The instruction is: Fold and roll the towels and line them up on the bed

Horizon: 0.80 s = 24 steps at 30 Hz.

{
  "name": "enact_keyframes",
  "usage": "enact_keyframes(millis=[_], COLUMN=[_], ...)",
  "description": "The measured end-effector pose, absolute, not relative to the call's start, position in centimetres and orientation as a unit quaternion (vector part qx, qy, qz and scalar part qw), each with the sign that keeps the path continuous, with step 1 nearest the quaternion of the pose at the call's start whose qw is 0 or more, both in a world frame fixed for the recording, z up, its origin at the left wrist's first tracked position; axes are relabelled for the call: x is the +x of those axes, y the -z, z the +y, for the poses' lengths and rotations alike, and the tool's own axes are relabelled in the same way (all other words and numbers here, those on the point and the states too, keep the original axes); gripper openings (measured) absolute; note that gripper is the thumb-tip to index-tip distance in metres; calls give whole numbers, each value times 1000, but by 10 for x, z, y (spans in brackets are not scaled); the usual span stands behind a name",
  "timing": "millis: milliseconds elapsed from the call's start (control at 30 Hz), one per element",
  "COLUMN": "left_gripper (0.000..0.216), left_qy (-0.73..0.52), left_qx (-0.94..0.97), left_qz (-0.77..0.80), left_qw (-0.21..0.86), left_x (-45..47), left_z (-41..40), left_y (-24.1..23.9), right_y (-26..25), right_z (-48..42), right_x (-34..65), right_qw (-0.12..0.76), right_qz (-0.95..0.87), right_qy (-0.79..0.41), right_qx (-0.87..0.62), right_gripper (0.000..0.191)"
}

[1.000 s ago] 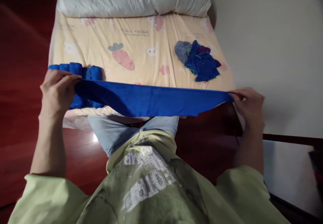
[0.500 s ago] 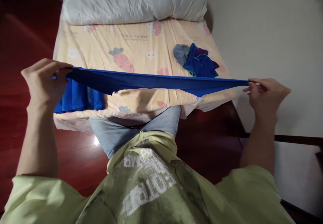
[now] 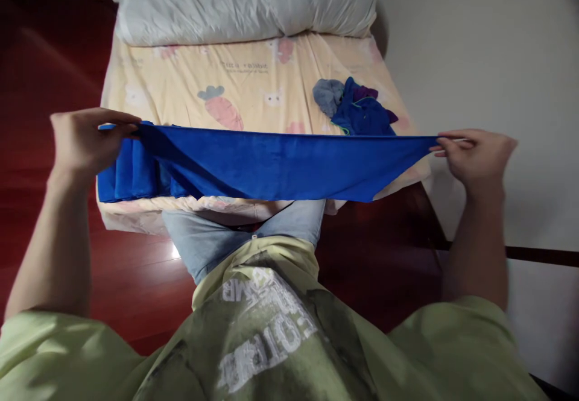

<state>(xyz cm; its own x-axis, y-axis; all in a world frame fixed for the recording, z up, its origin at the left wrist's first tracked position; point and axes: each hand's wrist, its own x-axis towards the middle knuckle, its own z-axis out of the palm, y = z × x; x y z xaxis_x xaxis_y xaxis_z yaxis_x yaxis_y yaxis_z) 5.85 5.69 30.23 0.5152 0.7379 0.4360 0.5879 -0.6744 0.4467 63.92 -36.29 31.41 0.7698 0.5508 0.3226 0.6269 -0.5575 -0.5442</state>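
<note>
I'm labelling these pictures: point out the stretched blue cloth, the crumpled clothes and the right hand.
Stretched blue cloth [image 3: 280, 163], head view: middle of its hanging face.
Crumpled clothes [image 3: 359, 116], head view: the blue part of the heap.
Right hand [image 3: 478, 155], head view: the hand's middle, between fingers and wrist.

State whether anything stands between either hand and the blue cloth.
Nothing visible does: the left hand and right hand pinch opposite ends of the blue cloth directly. The blue bundles and crumpled pile lie on the bed, partly hidden behind it, not in between.

White lettering [image 3: 279, 348] on green shirt [image 3: 362, 353], no whole word legible, small print [image 3: 244, 66] on patterned sheet [image 3: 169, 78], too blurred.
</note>
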Motion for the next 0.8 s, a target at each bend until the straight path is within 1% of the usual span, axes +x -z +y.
enact_keyframes(millis=[100,200,267,367,467,533,600,667,800], left_gripper=[40,33,33,38,41,40,36,34,32], left_qy=[-288,-297,-320,-356,-382,-373,-331,-272,-131], left_qx=[859,861,860,857,855,866,889,916,945], left_qz=[405,399,389,372,351,334,315,290,262], left_qw=[125,104,81,34,1,0,22,62,144], left_x=[76,95,104,107,97,85,71,56,37], left_z=[78,98,107,112,107,98,86,70,31], left_y=[-290,-295,-309,-332,-330,-307,-270,-226,-147], right_y=[-305,-301,-303,-309,-303,-286,-257,-221,-140], right_z=[-326,-290,-273,-264,-275,-288,-301,-313,-336], right_x=[653,674,687,701,708,708,705,696,661], right_qw=[331,317,318,331,336,319,284,261,277], right_qz=[-325,-326,-330,-362,-400,-411,-401,-380,-380], right_qy=[14,27,67,171,251,261,233,177,26], right_qx=[-886,-890,-886,-854,-815,-814,-839,-870,-882], right_gripper=[17,20,22,27,25,23,23,24,22])
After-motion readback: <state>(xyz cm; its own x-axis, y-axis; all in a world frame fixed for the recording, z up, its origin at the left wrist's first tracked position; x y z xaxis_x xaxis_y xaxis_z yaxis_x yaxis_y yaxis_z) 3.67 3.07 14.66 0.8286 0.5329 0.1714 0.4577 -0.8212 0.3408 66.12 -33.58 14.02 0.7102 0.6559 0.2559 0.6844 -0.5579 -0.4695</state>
